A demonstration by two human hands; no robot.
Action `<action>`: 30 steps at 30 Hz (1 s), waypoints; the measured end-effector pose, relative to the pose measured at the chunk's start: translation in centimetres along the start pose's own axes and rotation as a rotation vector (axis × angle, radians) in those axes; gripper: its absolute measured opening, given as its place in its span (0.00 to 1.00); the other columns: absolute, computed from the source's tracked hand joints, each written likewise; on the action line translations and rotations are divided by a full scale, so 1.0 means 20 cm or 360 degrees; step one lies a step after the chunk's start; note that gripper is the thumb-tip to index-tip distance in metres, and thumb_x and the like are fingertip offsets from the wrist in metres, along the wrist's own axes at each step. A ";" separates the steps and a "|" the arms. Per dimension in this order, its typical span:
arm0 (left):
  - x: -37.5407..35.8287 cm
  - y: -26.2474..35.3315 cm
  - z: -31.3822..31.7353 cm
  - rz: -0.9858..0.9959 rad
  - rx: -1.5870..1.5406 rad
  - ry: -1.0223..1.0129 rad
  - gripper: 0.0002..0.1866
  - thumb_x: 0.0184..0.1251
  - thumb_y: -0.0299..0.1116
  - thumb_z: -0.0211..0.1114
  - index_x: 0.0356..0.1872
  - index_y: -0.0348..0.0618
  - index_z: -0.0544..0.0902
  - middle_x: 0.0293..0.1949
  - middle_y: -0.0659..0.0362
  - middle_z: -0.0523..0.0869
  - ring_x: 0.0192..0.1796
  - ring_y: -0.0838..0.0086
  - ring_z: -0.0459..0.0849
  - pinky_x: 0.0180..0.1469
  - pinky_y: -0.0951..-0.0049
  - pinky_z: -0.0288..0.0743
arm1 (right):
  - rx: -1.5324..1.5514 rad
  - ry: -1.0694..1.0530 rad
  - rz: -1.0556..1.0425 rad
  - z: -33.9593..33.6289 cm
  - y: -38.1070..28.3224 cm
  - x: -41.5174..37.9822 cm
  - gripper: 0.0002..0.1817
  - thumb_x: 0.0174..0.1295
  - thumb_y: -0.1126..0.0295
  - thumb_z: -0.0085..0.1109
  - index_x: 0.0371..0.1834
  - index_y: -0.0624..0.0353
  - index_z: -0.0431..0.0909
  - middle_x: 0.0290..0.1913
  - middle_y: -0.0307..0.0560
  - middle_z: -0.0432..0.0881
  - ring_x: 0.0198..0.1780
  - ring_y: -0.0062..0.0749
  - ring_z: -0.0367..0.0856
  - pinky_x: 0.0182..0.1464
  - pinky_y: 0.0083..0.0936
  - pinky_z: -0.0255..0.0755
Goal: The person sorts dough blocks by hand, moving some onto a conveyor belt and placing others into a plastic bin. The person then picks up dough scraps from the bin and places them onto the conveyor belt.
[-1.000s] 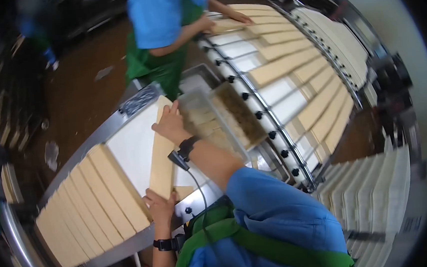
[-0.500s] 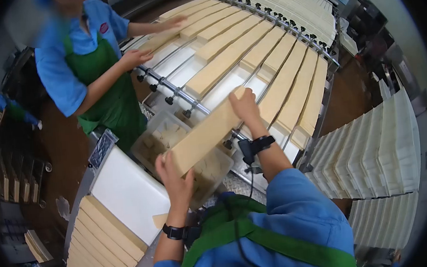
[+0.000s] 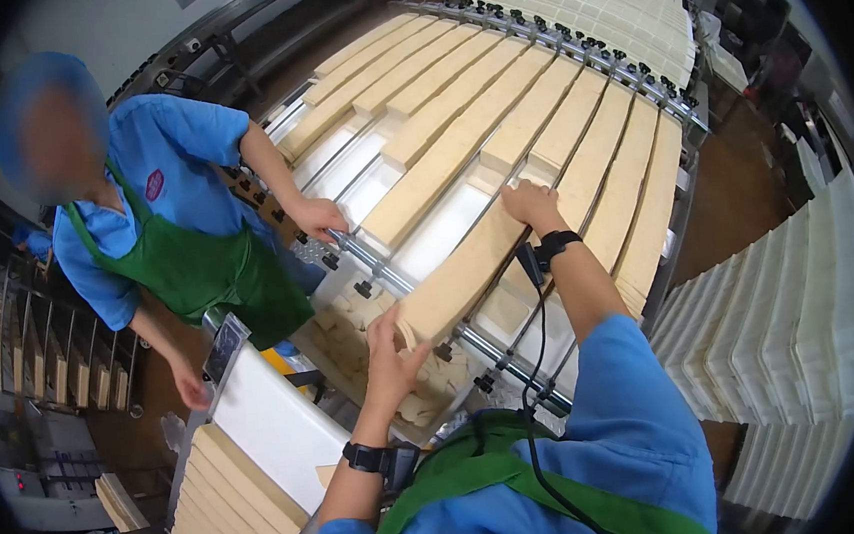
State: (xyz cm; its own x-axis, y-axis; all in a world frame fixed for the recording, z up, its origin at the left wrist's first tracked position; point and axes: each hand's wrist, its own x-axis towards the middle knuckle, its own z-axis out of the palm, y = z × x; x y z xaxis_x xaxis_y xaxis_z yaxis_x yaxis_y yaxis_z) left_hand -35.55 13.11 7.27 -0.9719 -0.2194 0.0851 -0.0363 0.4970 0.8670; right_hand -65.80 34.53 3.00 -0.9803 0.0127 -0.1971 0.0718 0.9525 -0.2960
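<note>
Both my hands are on a long cream-coloured slab (image 3: 468, 274) that slants across the near rail of the conveyor. My left hand (image 3: 392, 365) grips its near end, fingers bent round the edge, where a thin layer seems to peel apart. On the far end, my right hand (image 3: 535, 205) curls over the top, its fingertips partly hidden. Several similar slabs (image 3: 595, 168) lie in lanes split by thin metal rods. Below my left hand stands a clear plastic bin (image 3: 336, 380) holding cream-coloured offcuts (image 3: 422, 393).
A co-worker in a green apron (image 3: 213, 284) stands at the left, one hand on the rail (image 3: 376, 261). A white board (image 3: 273, 410) and a row of slabs (image 3: 230, 503) are at lower left. Stacked white trays (image 3: 762, 311) rise on the right.
My hands have carried the slab forward and right, from over the bin onto the conveyor lanes. The co-worker's hands have left the slabs; one now rests on the rail, the other hangs near the board.
</note>
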 end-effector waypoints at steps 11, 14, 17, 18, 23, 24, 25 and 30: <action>0.16 -0.01 0.23 0.0044 0.0125 -0.0045 0.36 0.57 0.27 0.68 0.66 0.41 0.61 0.60 0.50 0.63 0.56 0.64 0.73 0.56 0.69 0.73 | -0.0082 0.0372 -0.0132 0.00 0.13 0.10 0.25 0.62 0.56 0.43 0.52 0.65 0.72 0.64 0.59 0.66 0.64 0.52 0.63 0.63 0.52 0.51; 0.22 -0.12 0.32 0.0018 -0.0139 -0.0063 0.33 0.60 0.25 0.64 0.67 0.40 0.61 0.61 0.49 0.67 0.60 0.63 0.72 0.58 0.69 0.71 | 0.0010 0.0513 -0.0153 -0.06 0.07 -0.01 0.29 0.61 0.54 0.47 0.58 0.66 0.68 0.67 0.62 0.61 0.68 0.55 0.56 0.65 0.54 0.46; 0.23 -0.14 0.34 0.0099 -0.0082 0.0059 0.30 0.62 0.23 0.59 0.67 0.38 0.62 0.60 0.48 0.71 0.62 0.65 0.72 0.59 0.70 0.69 | 0.0009 0.0480 -0.0154 0.02 0.03 -0.08 0.40 0.62 0.46 0.47 0.69 0.65 0.55 0.72 0.63 0.52 0.73 0.58 0.44 0.71 0.54 0.36; 0.21 -0.13 0.33 0.0124 0.0012 0.0127 0.29 0.63 0.22 0.57 0.66 0.37 0.62 0.60 0.48 0.73 0.63 0.66 0.72 0.59 0.71 0.69 | 0.0006 0.0466 -0.0147 0.03 0.04 -0.09 0.40 0.62 0.45 0.47 0.69 0.65 0.55 0.72 0.63 0.52 0.73 0.58 0.44 0.71 0.53 0.37; 0.02 -0.09 0.14 -0.0187 -0.0344 0.0334 0.26 0.60 0.25 0.56 0.63 0.39 0.67 0.60 0.42 0.72 0.62 0.53 0.71 0.63 0.65 0.64 | -0.0257 0.0306 -0.0091 -0.03 -0.02 -0.12 0.42 0.61 0.41 0.46 0.69 0.65 0.56 0.71 0.62 0.55 0.72 0.57 0.51 0.68 0.51 0.52; -0.04 -0.12 0.10 -0.0111 -0.0152 0.0461 0.26 0.60 0.24 0.57 0.62 0.39 0.68 0.59 0.44 0.72 0.60 0.56 0.72 0.63 0.65 0.65 | -0.0296 0.0231 -0.0076 -0.05 -0.04 -0.12 0.42 0.62 0.40 0.45 0.69 0.65 0.56 0.71 0.61 0.55 0.72 0.56 0.51 0.67 0.52 0.53; -0.09 -0.15 0.04 -0.0055 0.0052 0.0589 0.25 0.60 0.23 0.57 0.61 0.39 0.68 0.58 0.46 0.72 0.59 0.59 0.73 0.62 0.66 0.66 | -0.0392 0.0234 -0.0098 -0.05 -0.07 -0.13 0.42 0.62 0.40 0.45 0.69 0.63 0.56 0.72 0.60 0.54 0.72 0.56 0.51 0.67 0.52 0.53; -0.49 -0.34 -0.20 -0.0484 -0.0152 0.1052 0.25 0.60 0.27 0.62 0.60 0.39 0.69 0.56 0.48 0.72 0.56 0.61 0.75 0.58 0.66 0.69 | -0.0352 0.0213 -0.0629 0.07 -0.34 -0.45 0.35 0.62 0.48 0.51 0.66 0.61 0.62 0.71 0.58 0.57 0.72 0.57 0.50 0.68 0.53 0.50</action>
State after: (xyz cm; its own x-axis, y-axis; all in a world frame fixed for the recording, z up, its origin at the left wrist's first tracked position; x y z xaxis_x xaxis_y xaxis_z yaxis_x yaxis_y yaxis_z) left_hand -24.93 8.46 2.57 -0.5777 -0.8117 0.0861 -0.2321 0.2645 0.9360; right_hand -57.26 27.61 5.53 -0.9408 -0.3387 0.0171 -0.3383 0.9340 -0.1152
